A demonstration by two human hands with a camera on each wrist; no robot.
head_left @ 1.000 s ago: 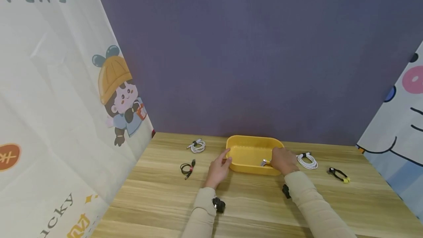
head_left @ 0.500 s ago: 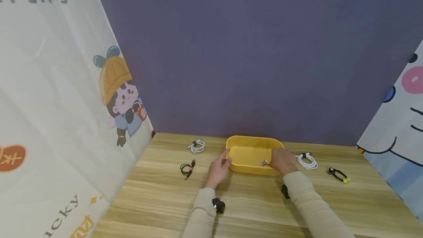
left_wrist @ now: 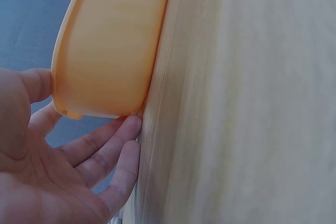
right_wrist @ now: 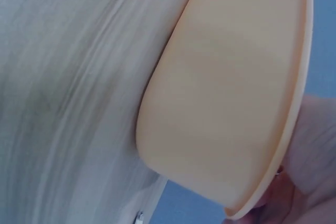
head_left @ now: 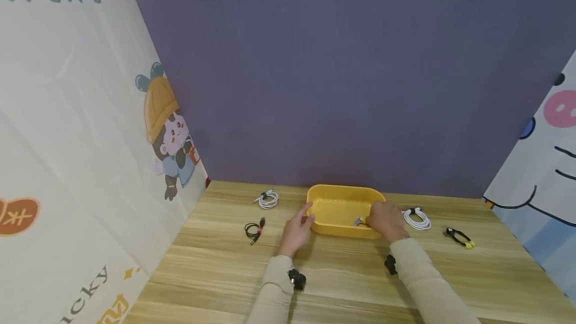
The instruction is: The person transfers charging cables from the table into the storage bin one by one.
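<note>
A yellow plastic bin [head_left: 344, 230] stands at the back of the wooden table. My left hand [head_left: 295, 232] holds its left end, the thumb at the rim and other fingers [left_wrist: 122, 174] extended around the outer end. Over the bin's right end, my right hand [head_left: 386, 220] reaches across the rim with curled fingers. A small grey cable end [head_left: 358, 221] with a whitish tip pokes out at those fingertips, inside the bin; the rest is hidden under the hand. The right wrist view shows the bin's outer wall [right_wrist: 220, 87], with part of the hand behind the rim.
Left of the bin lie a coiled white cable [head_left: 267, 199] and a small black USB cable [head_left: 255, 231] with a red tie. To the right are another white cable coil [head_left: 418, 219] and a black loop [head_left: 459, 238] with yellow ends. A purple backdrop [head_left: 342, 89] rises behind.
The head view has shifted slightly. Both hands stay at the bin, the right one almost in place, with the grey cable end still at its fingertips.
</note>
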